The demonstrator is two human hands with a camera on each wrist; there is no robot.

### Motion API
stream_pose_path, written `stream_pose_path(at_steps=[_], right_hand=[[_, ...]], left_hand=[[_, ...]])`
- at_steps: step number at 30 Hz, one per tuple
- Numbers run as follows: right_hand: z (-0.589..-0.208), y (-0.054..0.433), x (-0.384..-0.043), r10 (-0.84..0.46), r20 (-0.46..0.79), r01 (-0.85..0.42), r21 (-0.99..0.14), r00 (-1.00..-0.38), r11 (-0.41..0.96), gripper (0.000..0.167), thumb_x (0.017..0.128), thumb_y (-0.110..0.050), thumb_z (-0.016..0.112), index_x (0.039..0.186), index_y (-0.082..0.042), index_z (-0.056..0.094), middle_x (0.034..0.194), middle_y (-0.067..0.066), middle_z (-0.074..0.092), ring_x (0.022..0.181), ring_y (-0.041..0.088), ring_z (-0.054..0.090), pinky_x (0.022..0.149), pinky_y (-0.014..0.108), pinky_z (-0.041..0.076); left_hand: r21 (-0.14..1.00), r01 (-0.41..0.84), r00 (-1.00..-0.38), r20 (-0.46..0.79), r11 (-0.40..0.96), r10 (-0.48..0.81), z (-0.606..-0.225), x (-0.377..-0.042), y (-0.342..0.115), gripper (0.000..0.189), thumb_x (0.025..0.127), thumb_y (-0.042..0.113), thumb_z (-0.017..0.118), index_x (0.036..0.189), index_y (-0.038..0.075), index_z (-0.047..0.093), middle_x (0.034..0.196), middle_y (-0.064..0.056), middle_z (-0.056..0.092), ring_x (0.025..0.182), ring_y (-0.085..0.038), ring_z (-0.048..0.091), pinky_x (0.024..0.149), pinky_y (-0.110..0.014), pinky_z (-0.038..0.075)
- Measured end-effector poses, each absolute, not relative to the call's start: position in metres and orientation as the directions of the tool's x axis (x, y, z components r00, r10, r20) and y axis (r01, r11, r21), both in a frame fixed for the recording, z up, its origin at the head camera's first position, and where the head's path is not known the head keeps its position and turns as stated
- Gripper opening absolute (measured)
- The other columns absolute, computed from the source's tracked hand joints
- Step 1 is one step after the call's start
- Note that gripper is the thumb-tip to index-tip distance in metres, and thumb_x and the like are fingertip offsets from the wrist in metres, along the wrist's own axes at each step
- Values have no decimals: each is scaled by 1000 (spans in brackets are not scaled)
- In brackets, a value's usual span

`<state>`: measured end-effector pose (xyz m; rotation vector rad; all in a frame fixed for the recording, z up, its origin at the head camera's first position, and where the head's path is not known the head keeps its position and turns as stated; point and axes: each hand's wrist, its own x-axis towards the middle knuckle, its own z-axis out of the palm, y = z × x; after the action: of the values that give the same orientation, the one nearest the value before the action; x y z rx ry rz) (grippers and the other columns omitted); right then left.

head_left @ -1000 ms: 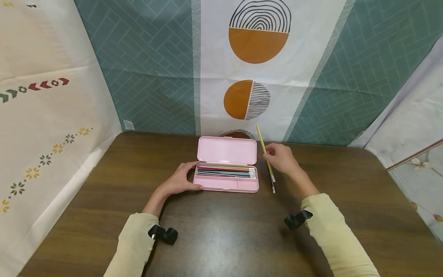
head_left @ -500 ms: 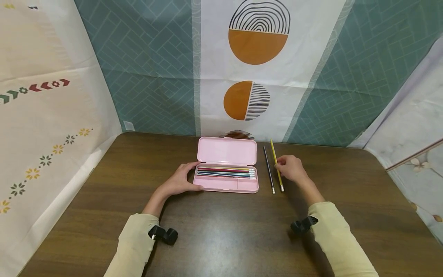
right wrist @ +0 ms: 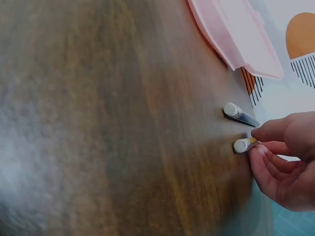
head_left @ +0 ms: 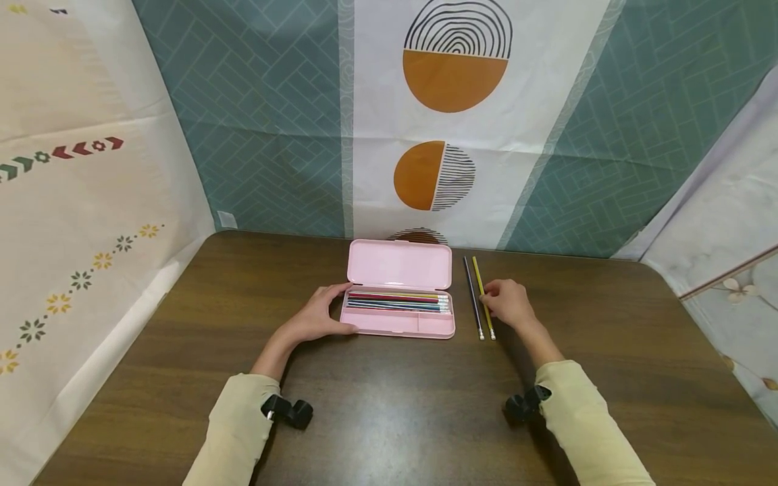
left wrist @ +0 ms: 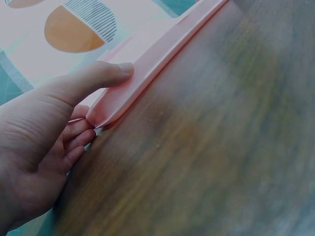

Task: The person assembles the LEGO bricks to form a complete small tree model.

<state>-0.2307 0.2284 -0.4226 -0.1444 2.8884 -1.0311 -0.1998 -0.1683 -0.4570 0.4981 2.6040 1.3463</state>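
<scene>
A pink pencil case (head_left: 379,322) lies with its lid raised, several coloured pencils (head_left: 395,302) lined up in its long compartment. My left hand (head_left: 313,316) holds the case's left end; in the left wrist view the thumb (left wrist: 115,74) lies over the rim and the fingers bend around the corner. To the right of the case, my right hand (head_left: 509,302) pinches a yellow pencil (head_left: 478,275) between thumb and fingers, its white eraser end toward me. Just left of it a dark pencil (head_left: 473,297) lies on the table, nearly parallel. The two pencils are slightly apart.
The brown wooden table (head_left: 389,405) ends at a patterned cloth backdrop (head_left: 273,135) behind the case. Light cloths hang at the left and right sides. Black camera mounts (head_left: 286,410) sit on both sleeves. Two small front compartments of the case hold nothing visible.
The yellow pencil has moved right and toward me with my right hand, from crossing over the dark pencil to lying down beside it. My left hand and the case have stayed put.
</scene>
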Motion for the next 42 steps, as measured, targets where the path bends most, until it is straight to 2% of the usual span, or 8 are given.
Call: stream_pose_path(at_steps=[9,16,20,22,29,34,39,42], right_hand=[[-422,228,-229,-102,-7,-73,-644,-995,761,26,94,-1,67,110,20,67,90,26,72,60,19,69,59,31,60],[-420,230,-229,-106,-63,-38,-664,-992,747,32,97,-2,67,118,21,64,99,32,71,68,26,73,61,34,62],[-417,232,-229,-131,-40,-77,-630,-991,773,32,96,-5,69,117,19,65,100,31,73,64,24,72,60,33,60],[-415,233,-229,-140,-18,-100,-602,-990,792,32,96,-7,69,116,18,67,99,29,74,64,26,72,63,35,59],[-407,230,-231,-173,90,-194,-533,-981,824,32,97,-7,68,118,16,68,106,30,74,100,45,71,94,58,53],[-398,217,-229,-243,109,-262,-558,-964,788,31,98,-5,67,121,16,68,109,31,74,103,46,71,93,58,55],[-393,200,-226,-323,102,-323,-560,-941,763,30,100,-3,67,125,14,68,111,28,73,102,42,69,88,55,57],[-392,188,-224,-373,106,-365,-564,-922,741,28,100,0,67,124,13,70,114,26,74,103,40,69,89,54,57]], left_hand=[[820,211,-932,4,532,363,-456,-199,-169,96,78,24,89,156,-6,43,153,-30,47,139,-47,37,114,-67,33],[823,206,-931,-1,530,365,-458,-199,-168,97,77,26,89,156,-5,43,153,-30,47,140,-46,36,115,-66,33],[823,201,-933,-6,532,361,-457,-199,-168,97,77,26,89,157,-4,43,153,-30,47,140,-46,36,115,-67,33],[821,203,-932,-5,534,362,-457,-199,-168,97,78,26,89,157,-4,43,153,-29,47,140,-46,36,115,-67,33],[824,201,-932,-7,530,363,-455,-199,-169,97,78,26,89,157,-5,42,154,-30,46,140,-46,36,115,-67,33],[819,202,-932,-8,537,363,-456,-200,-168,97,78,26,89,157,-6,42,153,-30,47,140,-45,37,115,-66,33],[816,209,-931,-2,539,365,-455,-200,-168,96,78,23,89,156,-7,43,152,-30,48,139,-45,38,115,-65,34],[817,209,-932,0,537,363,-455,-199,-168,96,78,23,89,157,-6,43,152,-30,48,139,-45,38,115,-66,34]])
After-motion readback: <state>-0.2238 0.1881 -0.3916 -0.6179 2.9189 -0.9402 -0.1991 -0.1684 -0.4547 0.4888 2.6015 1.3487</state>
